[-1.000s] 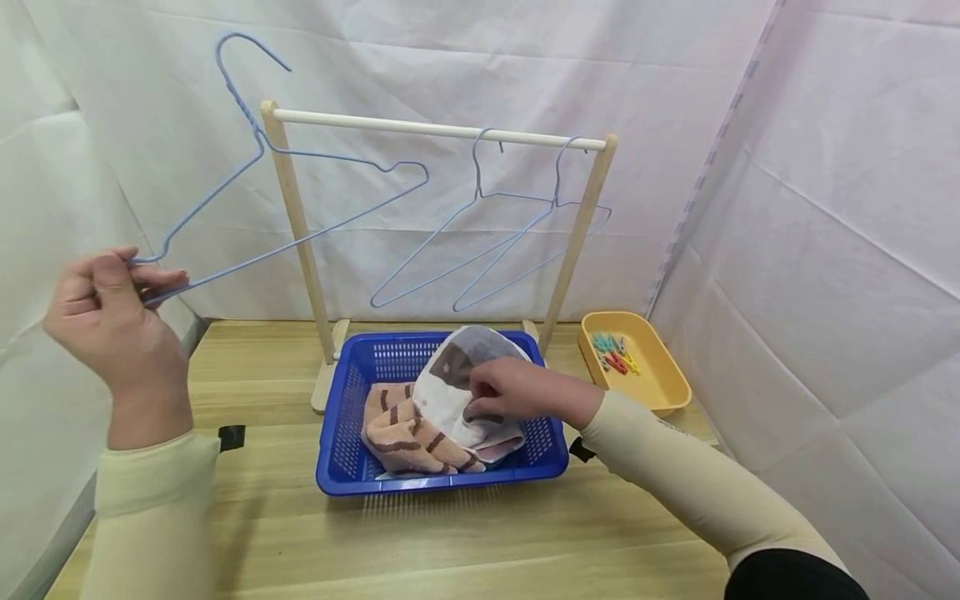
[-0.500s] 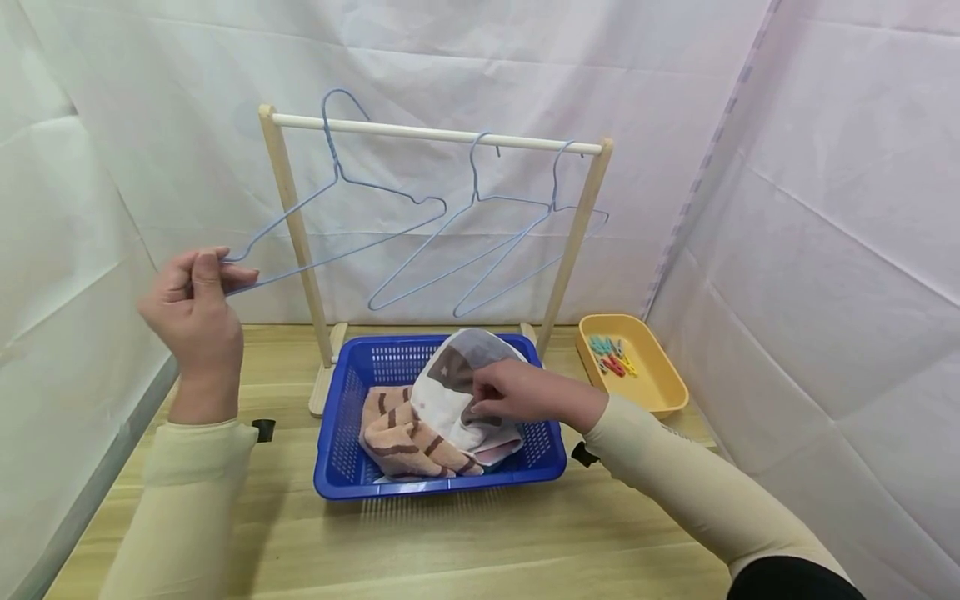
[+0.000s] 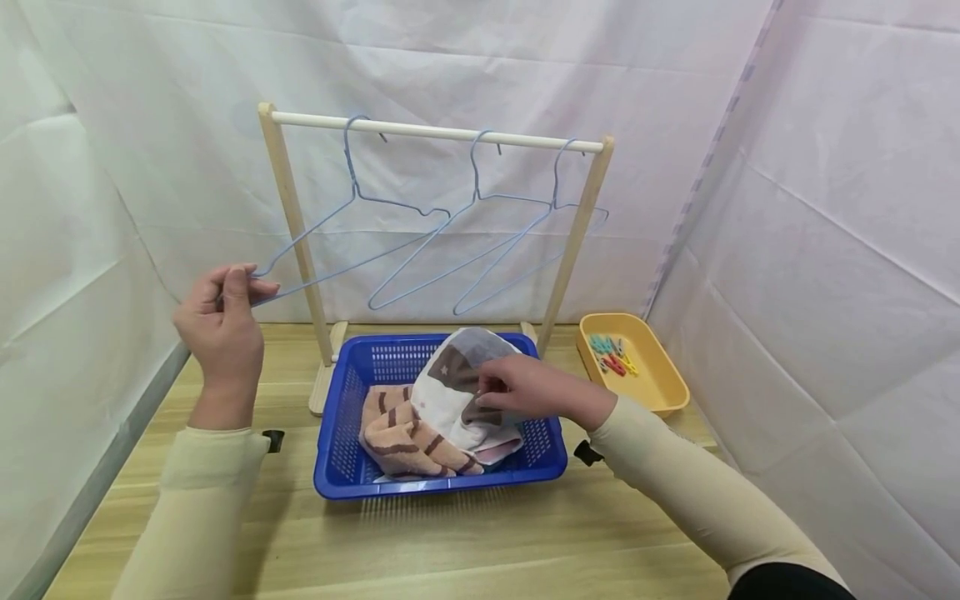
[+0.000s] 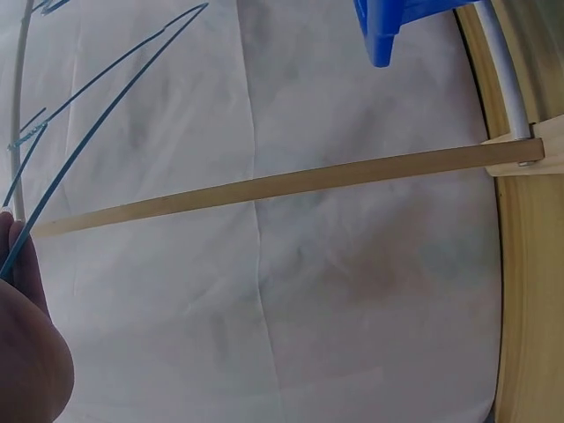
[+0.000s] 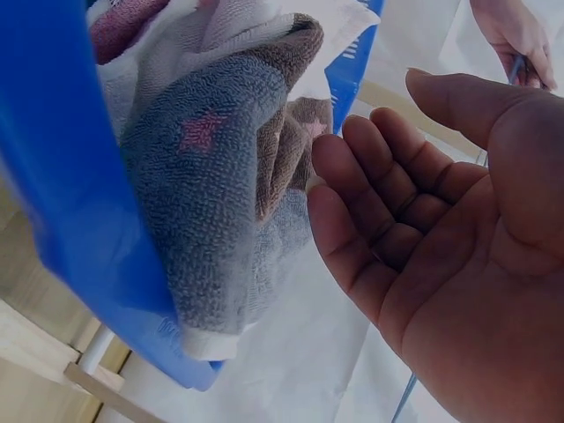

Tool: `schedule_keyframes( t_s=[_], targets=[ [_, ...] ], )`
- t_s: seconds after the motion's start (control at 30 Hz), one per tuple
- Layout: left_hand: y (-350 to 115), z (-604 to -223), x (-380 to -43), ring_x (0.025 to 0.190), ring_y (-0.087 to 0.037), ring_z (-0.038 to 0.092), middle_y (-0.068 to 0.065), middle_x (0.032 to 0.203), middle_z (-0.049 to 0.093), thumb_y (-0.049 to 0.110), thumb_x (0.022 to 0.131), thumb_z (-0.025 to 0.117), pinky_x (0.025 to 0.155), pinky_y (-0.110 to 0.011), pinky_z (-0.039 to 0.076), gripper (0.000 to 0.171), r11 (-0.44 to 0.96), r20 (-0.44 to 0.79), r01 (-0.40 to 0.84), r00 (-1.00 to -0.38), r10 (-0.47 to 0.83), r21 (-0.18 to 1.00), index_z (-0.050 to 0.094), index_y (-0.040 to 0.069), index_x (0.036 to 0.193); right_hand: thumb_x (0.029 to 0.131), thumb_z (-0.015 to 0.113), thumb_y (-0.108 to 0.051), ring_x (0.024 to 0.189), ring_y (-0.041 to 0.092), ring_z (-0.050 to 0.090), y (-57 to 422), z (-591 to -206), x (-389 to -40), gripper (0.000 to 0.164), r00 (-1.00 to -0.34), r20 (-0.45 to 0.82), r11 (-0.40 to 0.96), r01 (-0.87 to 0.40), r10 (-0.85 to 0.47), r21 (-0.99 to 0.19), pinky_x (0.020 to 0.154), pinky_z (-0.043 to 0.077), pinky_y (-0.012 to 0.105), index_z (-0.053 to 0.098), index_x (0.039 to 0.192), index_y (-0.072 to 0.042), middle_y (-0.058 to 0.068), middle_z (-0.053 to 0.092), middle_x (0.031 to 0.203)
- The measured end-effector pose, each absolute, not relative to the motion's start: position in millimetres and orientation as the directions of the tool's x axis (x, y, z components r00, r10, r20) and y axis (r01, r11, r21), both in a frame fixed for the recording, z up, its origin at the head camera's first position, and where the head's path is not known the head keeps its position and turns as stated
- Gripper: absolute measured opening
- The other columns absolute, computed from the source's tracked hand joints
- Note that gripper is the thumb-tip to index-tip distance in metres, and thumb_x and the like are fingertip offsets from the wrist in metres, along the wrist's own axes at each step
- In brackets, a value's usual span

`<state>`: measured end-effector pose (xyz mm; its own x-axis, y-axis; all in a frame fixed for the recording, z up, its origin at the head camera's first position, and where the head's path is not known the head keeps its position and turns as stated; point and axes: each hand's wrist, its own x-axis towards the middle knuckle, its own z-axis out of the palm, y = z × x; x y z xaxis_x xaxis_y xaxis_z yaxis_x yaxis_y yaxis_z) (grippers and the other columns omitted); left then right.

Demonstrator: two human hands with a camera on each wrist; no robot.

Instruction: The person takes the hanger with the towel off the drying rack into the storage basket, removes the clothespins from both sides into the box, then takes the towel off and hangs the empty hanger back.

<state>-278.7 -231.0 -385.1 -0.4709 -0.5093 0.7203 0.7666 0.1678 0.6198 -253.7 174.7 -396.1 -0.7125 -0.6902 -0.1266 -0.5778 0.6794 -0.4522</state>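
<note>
My left hand (image 3: 227, 321) pinches the left corner of a blue wire hanger (image 3: 356, 188) between thumb and fingers. That hanger's hook lies over the white rod (image 3: 420, 130) of a wooden rack. Over the blue basket (image 3: 442, 487), my right hand (image 3: 528, 387) hovers with loosely bent fingers, beside a white, grey and brown towel (image 3: 441, 410). In the right wrist view its palm faces the camera with nothing in it, the fingertips close to the towel's grey part (image 5: 207, 203). A tan towel with brown stripes (image 3: 397, 448) lies in the basket's left half.
Two more blue wire hangers hang toward the rod's right end, one on the left (image 3: 475, 171) and one on the right (image 3: 556, 175). A yellow tray (image 3: 656, 387) holding several small clothespins (image 3: 617, 363) stands at the table's right. White cloth walls surround the table.
My left hand has brought the hanger rightward and lowered its hook from above the rod's left end onto the rod. The right hand has lifted slightly from the towel.
</note>
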Motion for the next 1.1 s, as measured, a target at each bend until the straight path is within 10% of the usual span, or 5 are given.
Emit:
schedule_keyframes(
  t_s=[0.8, 1.0, 1.1],
  targets=[
    [-235, -408, -269, 0.093, -0.013, 0.080, -0.006, 0.100, 0.081, 0.008, 0.113, 0.064, 0.091, -0.022, 0.064, 0.024, 0.166, 0.663, 0.674, -0.599, -0.448, 0.720, 0.076, -0.012, 0.118, 0.111, 0.071, -0.025, 0.074, 0.014, 0.059, 219, -403, -243, 0.013, -0.793, 0.036, 0.615, -0.499, -0.608, -0.611, 0.064, 0.053, 0.030, 0.070, 0.101, -0.018, -0.006, 0.063, 0.084],
    [-257, -422, -257, 0.114, -0.017, 0.074, -0.006, 0.123, 0.077, 0.034, 0.119, 0.049, 0.098, -0.025, 0.060, 0.040, 0.229, 0.408, 0.338, -0.776, -0.480, 0.913, 0.070, 0.002, 0.132, 0.111, 0.073, -0.023, 0.080, 0.015, 0.063, 233, -407, -239, 0.009, -0.840, 0.110, 0.627, -0.477, -0.531, -0.617, 0.067, 0.057, 0.031, 0.072, 0.104, -0.017, -0.005, 0.068, 0.092],
    [-273, -435, -248, 0.131, -0.035, 0.065, -0.022, 0.142, 0.067, 0.047, 0.119, 0.040, 0.106, -0.046, 0.059, 0.061, 0.382, 0.192, 0.046, -0.915, -0.354, 0.923, 0.058, -0.004, 0.147, 0.110, 0.074, -0.021, 0.082, 0.014, 0.065, 246, -411, -235, 0.009, -0.864, 0.167, 0.651, -0.472, -0.474, -0.594, 0.069, 0.058, 0.032, 0.073, 0.104, -0.015, -0.003, 0.071, 0.093]
  ],
)
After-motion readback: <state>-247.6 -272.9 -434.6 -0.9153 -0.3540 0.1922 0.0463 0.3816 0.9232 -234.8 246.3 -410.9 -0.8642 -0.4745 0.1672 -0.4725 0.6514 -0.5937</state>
